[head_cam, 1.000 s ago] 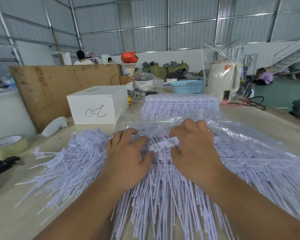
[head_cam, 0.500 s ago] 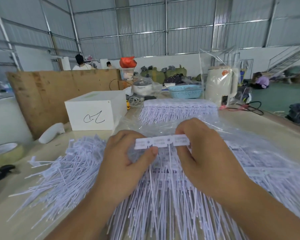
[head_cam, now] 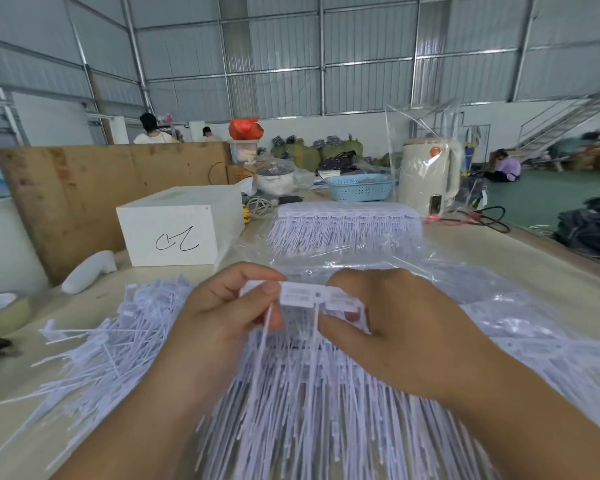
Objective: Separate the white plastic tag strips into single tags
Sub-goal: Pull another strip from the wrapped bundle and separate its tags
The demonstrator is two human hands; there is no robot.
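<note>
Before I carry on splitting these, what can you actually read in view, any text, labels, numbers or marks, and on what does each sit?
No text reads clearly here.
White box: a black hand-drawn scribble on its front, not a legible word.
Tag strip pinched between left hand and right hand: faint printed lines on the tag heads, too blurred to read.
Cream kettle: a small orange round sticker, too small to read.

Warehouse workshop: corrugated metal walls (head_cam: pixel 361 64), steel stairs (head_cam: pixel 568 123) far right, packed green bales (head_cam: pixel 312 152), long worktable (head_cam: pixel 499 258).
</note>
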